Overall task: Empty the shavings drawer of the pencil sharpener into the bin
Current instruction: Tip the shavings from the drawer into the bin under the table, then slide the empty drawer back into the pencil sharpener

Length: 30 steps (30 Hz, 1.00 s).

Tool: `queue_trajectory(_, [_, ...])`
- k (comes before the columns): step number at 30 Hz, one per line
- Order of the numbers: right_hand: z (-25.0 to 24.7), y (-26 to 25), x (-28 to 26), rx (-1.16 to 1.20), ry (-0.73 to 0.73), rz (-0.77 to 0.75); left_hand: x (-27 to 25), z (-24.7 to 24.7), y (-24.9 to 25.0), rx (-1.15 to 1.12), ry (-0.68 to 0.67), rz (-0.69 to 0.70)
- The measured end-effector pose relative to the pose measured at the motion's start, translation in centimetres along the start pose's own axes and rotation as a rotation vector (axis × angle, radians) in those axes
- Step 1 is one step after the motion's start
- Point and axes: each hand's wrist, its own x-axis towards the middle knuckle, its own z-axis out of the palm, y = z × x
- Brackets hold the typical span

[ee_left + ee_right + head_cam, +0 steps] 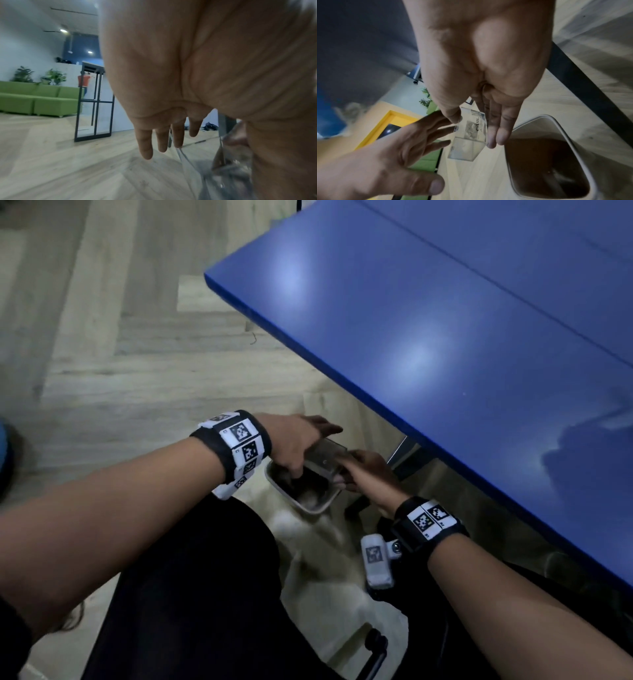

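Clear plastic — that is what the little shavings drawer (469, 136) is made of, and it has dark letters on one side. The right hand (368, 474) holds it, with the thumb on one side and the fingers (498, 132) on the other. The drawer is held above the bin (320, 510), just under both hands. The bin is white with round corners and looks dark inside. The left hand (298, 445) is beside the drawer with its fingers straight and spread — the tips touch or nearly touch the drawer's side, and I cannot tell which. To the right of the hands is a big blue table (445, 337). Under everything is a pale wooden floor (120, 354).
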Motion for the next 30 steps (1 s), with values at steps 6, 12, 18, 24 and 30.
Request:
queue_trajectory(6, [-0.9, -3.0, -6.4, 0.086, -0.125, -0.038, -5.0, -1.5, 3.3, 0.045, 0.137, -0.021])
queue_trajectory(12, [-1.9, -4.2, -13.9, -0.146, -0.081, -0.191, -11.8, -2.7, 8.2, 0.094, 0.199, 0.054])
queue_trajectory(18, [-4.7, -5.7, -26.0, -0.416, -0.012, -0.487, -18.3, -5.9, 14.6, 0.131, 0.237, 0.166])
queue_trajectory(24, [-8.2, -5.3, -33.9, -0.671, 0.219, -0.617, -21.0, -8.1, 21.4, 0.194, 0.290, 0.276])
queue_trajectory(30, [-10.8, -3.7, -39.5, -0.731, 0.358, -0.602, -21.0, -9.2, 27.1, 0.263, 0.234, 0.450])
